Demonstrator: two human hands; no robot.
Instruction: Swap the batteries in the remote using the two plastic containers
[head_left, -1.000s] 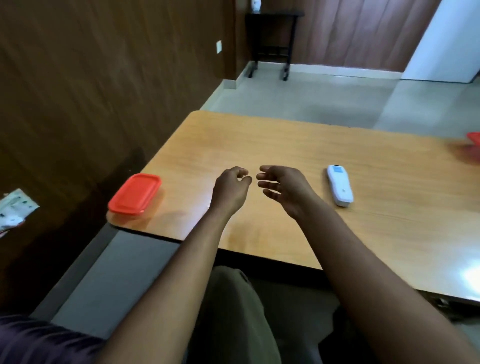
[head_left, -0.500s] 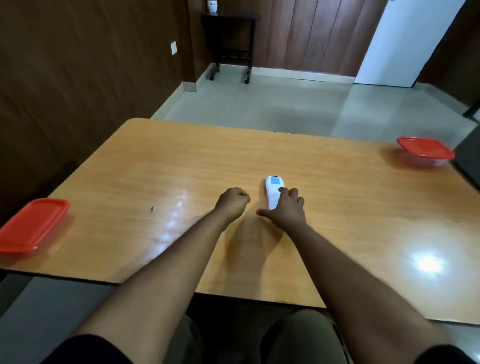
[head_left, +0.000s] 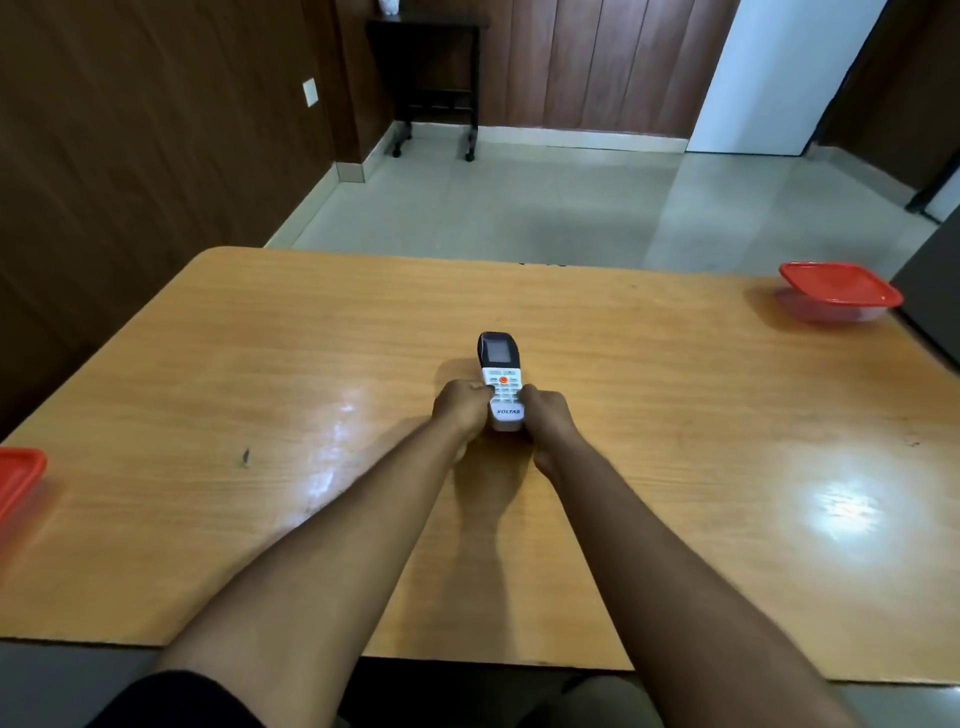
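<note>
Dark wood-panelled walls (head_left: 130, 130), pale tiled floor (head_left: 519, 208), black side table (head_left: 431, 62), white door (head_left: 769, 78)

We saw a white remote (head_left: 500, 384) with a black top around a grey screen and 1 orange button. The desk (head_left: 260, 395) was orange-brown wood grain. 2 containers (head_left: 839, 291) (head_left: 18, 480) had red lids.

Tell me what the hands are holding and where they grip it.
Both hands, left hand and right hand, grip the white remote by its lower end's sides, buttons up.
</note>
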